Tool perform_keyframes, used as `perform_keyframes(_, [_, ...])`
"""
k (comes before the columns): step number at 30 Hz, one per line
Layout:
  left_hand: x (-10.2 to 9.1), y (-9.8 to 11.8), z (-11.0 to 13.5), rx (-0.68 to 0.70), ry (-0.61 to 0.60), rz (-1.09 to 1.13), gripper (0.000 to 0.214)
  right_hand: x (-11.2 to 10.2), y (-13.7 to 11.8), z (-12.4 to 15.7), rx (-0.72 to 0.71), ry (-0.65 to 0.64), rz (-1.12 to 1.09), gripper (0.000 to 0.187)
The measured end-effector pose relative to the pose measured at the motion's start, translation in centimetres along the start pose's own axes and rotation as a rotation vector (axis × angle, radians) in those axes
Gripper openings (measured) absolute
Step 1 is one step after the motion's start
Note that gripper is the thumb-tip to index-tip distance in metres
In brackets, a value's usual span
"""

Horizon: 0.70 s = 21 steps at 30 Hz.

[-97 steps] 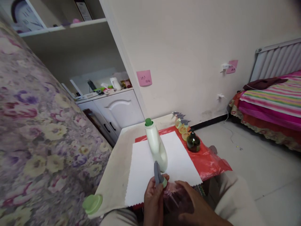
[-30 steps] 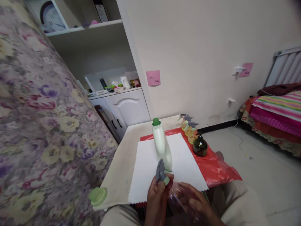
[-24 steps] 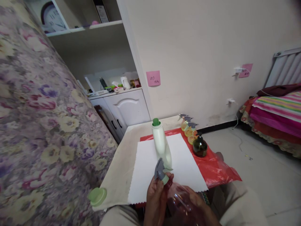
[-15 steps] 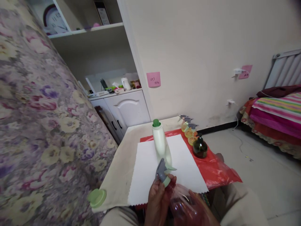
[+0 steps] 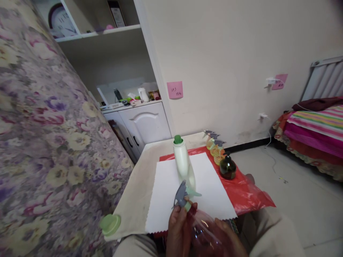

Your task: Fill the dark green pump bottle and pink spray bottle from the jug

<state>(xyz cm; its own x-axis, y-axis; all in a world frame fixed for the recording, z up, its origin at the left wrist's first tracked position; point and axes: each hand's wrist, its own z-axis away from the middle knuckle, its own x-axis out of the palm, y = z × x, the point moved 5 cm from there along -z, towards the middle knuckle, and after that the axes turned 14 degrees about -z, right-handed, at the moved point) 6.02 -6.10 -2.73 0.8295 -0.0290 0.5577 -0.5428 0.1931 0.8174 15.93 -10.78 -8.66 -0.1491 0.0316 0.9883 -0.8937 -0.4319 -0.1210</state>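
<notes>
Low in front of me is a clear pink spray bottle (image 5: pixel 202 232) with a grey and pale green trigger head (image 5: pixel 181 194). My left hand (image 5: pixel 178 223) is closed around the green collar under that head. Wrapped around the bottle's right side is my right hand (image 5: pixel 227 233), its fingers partly hidden by the bottle. Just beyond stands a tall pale green bottle (image 5: pixel 182 160), its mouth uncapped and showing a green spout. A light green cap (image 5: pixel 110 224) lies at the table's near left corner.
White paper (image 5: pixel 162 200) lies over a red plastic sheet (image 5: pixel 246 194) on the cream-covered table (image 5: pixel 136 182). Several small spray bottles (image 5: pixel 218 157) and a dark green pump bottle (image 5: pixel 228 168) line the right side. A floral curtain (image 5: pixel 69 150) hangs at left.
The trigger head has turned a little and shifted slightly left and down, with my left hand on its collar. My right hand has moved up along the pink bottle's side.
</notes>
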Motion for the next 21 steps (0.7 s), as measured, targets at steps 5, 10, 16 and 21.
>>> perform_keyframes(5, [0.6, 0.1, 0.1, -0.006, -0.036, -0.039, 0.033, -0.3, -0.1, 0.1, 0.073, 0.056, -0.025, 0.053])
perform_keyframes(10, [1.5, 0.4, 0.5, -0.001, -0.041, -0.054, 0.033, -0.3, -0.2, 0.1, 0.067, 0.057, -0.031, 0.049])
perform_keyframes(16, [1.1, 0.4, 0.7, 0.016, 0.027, -0.005, 0.032, 0.6, -0.6, 0.5, 0.006, 0.024, -0.048, 0.045])
perform_keyframes(21, [1.0, 0.2, 0.7, -0.030, 0.051, -0.031, 0.037, 0.6, -0.2, 0.6, 0.090, 0.056, -0.067, 0.052])
